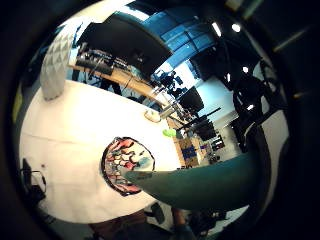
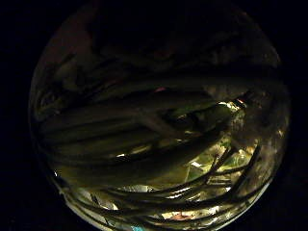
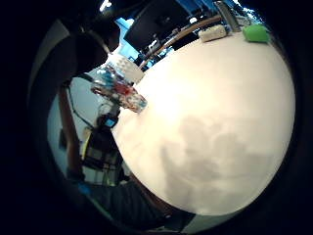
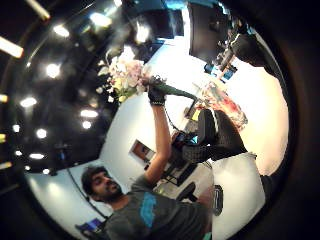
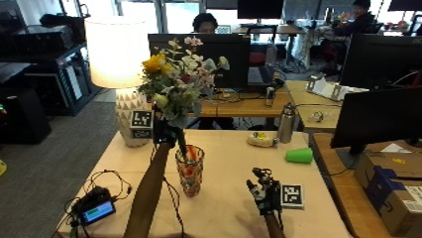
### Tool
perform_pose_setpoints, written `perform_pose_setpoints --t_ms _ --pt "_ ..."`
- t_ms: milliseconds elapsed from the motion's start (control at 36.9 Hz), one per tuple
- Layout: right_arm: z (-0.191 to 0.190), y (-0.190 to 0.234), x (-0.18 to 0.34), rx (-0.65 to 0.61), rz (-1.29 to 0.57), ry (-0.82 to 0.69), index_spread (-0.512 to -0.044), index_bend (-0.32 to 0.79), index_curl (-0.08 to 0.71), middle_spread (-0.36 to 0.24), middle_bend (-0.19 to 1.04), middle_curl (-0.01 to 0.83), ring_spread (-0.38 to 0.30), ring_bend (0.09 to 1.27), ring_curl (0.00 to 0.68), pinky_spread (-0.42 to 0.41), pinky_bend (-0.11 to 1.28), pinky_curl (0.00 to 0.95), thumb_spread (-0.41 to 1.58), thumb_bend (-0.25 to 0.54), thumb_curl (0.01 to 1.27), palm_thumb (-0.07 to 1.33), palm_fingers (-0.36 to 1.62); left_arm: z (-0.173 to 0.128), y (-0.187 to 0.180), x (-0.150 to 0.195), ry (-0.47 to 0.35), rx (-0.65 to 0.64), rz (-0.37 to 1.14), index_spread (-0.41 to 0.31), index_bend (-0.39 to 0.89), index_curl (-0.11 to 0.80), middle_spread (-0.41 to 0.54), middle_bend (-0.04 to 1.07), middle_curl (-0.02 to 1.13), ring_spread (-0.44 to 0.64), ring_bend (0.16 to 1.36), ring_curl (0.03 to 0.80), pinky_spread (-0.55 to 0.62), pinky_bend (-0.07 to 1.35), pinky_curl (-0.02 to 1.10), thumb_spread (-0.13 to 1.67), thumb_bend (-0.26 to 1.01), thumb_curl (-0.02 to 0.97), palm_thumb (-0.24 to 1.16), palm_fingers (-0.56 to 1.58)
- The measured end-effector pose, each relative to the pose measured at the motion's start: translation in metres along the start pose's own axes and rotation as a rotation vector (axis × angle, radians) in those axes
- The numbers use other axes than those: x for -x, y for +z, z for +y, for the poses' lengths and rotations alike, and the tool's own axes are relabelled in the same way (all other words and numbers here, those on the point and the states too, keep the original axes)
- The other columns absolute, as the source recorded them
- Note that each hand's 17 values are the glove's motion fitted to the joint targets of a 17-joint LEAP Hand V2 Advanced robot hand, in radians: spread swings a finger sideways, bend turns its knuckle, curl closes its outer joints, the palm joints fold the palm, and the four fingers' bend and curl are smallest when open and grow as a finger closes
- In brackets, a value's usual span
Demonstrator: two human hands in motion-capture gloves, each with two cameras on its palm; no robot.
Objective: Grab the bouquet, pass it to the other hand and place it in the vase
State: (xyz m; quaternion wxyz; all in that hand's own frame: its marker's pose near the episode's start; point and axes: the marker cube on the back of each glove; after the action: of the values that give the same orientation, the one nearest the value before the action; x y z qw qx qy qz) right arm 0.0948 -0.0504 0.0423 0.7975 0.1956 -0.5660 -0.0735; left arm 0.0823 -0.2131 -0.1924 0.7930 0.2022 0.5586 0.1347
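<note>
The left hand (image 5: 166, 134) is raised above the table (image 5: 224, 208), its fingers curled round the green stems of the bouquet (image 5: 177, 82), which it holds upright with the yellow, white and pink blooms at the top. The lower ends of the stems hang just over the mouth of the vase (image 5: 189, 170), a clear patterned glass with orange and red colouring that stands on the table directly beneath the hand; whether the stem tips have entered the vase cannot be told. The right hand (image 5: 262, 191) hovers over the table to the right of the vase, well apart from it, fingers relaxed and spread, holding nothing. On the far part of the table stand a white lamp (image 5: 120, 74), a metal bottle (image 5: 286, 124), a green cup (image 5: 299, 155) lying on its side and a small pale object (image 5: 262, 140). A small device with a lit screen (image 5: 97, 211) and black cables lies at the table's near left corner. No legible writing or brand shows on any of these things.
</note>
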Motion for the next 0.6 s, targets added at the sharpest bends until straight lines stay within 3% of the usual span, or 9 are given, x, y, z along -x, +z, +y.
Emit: perform_pose_setpoints --t_ms 54,109,298,407,434,461,488,570,597 --pt "0.000 -0.006 -0.006 0.001 0.102 -0.024 -0.294 0.13 0.336 -0.138 0.32 0.447 -0.108 0.44 0.375 0.202 0.40 0.351 1.03 -0.023 0.56 0.85 0.85 0.003 0.003 0.018 -0.124 0.011 0.019 -0.268 0.13 0.326 -0.327 0.47 0.56 -0.36 0.77 0.471 -0.40 0.62 0.44 0.36 -0.03 0.723 0.93 1.23" --pt "0.001 -0.010 -0.009 0.006 0.176 -0.043 -0.294 0.14 0.338 -0.136 0.30 0.445 -0.102 0.42 0.375 0.215 0.40 0.352 1.04 -0.026 0.56 0.84 0.84 0.003 0.006 0.032 -0.174 0.018 0.021 -0.266 0.13 0.328 -0.327 0.47 0.56 -0.35 0.77 0.472 -0.40 0.62 0.44 0.36 -0.03 0.725 0.93 1.23" --pt "0.005 0.004 0.017 0.041 -0.025 -0.119 -0.293 0.15 0.340 -0.110 0.26 0.433 -0.062 0.36 0.366 0.255 0.36 0.347 1.06 -0.034 0.53 0.78 0.77 0.007 0.015 0.065 -0.230 0.110 0.044 -0.261 0.14 0.337 -0.328 0.48 0.57 -0.35 0.74 0.469 -0.38 0.58 0.43 0.38 -0.04 0.728 0.92 1.18" --pt "0.007 0.001 0.009 0.042 0.157 -0.048 -0.293 0.15 0.342 -0.098 0.24 0.429 -0.044 0.34 0.362 0.272 0.35 0.344 1.08 -0.027 0.52 0.77 0.76 0.011 0.014 0.074 -0.222 0.182 0.029 -0.225 0.04 0.304 -0.317 0.46 0.57 -0.34 0.73 0.464 -0.35 0.56 0.43 0.50 -0.06 0.697 0.86 1.03" --pt "0.007 0.001 0.012 0.042 0.164 -0.051 -0.294 0.14 0.340 -0.094 0.23 0.428 -0.038 0.33 0.360 0.277 0.35 0.345 1.08 -0.027 0.52 0.77 0.75 0.013 0.013 0.075 -0.218 0.201 0.016 -0.156 -0.12 0.245 -0.295 0.42 0.56 -0.33 0.77 0.475 -0.28 0.53 0.42 0.59 -0.09 0.656 0.78 0.76" --pt "0.007 0.003 0.016 0.042 0.153 -0.061 -0.294 0.14 0.340 -0.092 0.23 0.426 -0.035 0.33 0.361 0.279 0.35 0.343 1.08 -0.026 0.52 0.76 0.75 0.016 0.012 0.076 -0.213 0.222 0.001 -0.080 -0.11 0.231 -0.236 0.30 0.55 -0.28 0.74 0.489 -0.18 0.55 0.46 0.61 -0.12 0.629 0.72 0.37" --pt "0.007 0.004 0.018 0.040 0.147 -0.067 -0.294 0.14 0.339 -0.090 0.23 0.426 -0.032 0.33 0.360 0.281 0.34 0.342 1.09 -0.025 0.52 0.76 0.75 0.019 0.010 0.077 -0.209 0.244 -0.015 -0.044 -0.08 0.228 -0.185 0.29 0.59 -0.24 0.77 0.537 -0.12 0.61 0.50 0.63 -0.11 0.613 0.69 0.25" --pt "0.007 0.005 0.015 0.036 0.215 -0.047 -0.293 0.14 0.336 -0.087 0.22 0.424 -0.026 0.32 0.360 0.293 0.33 0.342 1.09 -0.023 0.51 0.76 0.76 0.027 0.003 0.076 -0.211 0.301 -0.066 0.072 -0.04 0.180 0.026 0.16 0.55 -0.02 0.75 0.514 0.09 0.68 0.50 0.68 -0.11 0.560 0.59 -0.10" --pt "0.007 0.005 0.015 0.036 0.230 -0.044 -0.293 0.14 0.335 -0.086 0.22 0.424 -0.024 0.32 0.360 0.294 0.33 0.339 1.09 -0.022 0.51 0.76 0.76 0.030 0.001 0.074 -0.217 0.312 -0.079 0.102 -0.04 0.161 0.075 0.13 0.51 0.03 0.74 0.486 0.14 0.68 0.48 0.69 -0.10 0.548 0.57 -0.12"
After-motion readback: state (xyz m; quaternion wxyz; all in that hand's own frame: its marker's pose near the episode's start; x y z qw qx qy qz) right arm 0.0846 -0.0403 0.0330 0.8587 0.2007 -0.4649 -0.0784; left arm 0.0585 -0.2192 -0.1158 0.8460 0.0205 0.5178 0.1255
